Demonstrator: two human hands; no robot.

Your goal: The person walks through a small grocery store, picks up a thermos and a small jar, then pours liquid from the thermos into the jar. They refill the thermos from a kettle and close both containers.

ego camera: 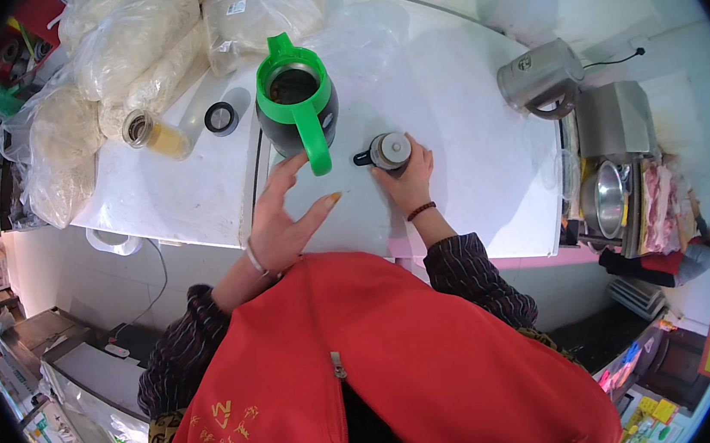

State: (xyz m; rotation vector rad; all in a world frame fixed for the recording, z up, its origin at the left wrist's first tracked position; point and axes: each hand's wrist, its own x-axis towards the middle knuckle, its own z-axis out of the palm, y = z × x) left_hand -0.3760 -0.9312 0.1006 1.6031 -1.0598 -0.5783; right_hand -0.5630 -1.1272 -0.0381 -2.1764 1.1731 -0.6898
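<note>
A dark vacuum jug [267,130] with a green rim and green handle [314,138] stands uncapped on a white tabletop [354,215], dark contents showing inside. My left hand [280,223] is just below the handle, fingers apart and holding nothing. Whether a fingertip touches the handle, I cannot tell. To the right of the jug, my right hand [411,173] is closed around a small cylindrical piece [394,148] with a pale round top and a black tab, possibly the jug's stopper. Its underside is hidden.
A glass bottle [154,135] of yellow liquid lies near a round black lid [221,118]. Plastic bags [135,43] fill the back left. A metal electric kettle [538,79] is at the right. A person [690,257] is at the far right beside meat [660,196].
</note>
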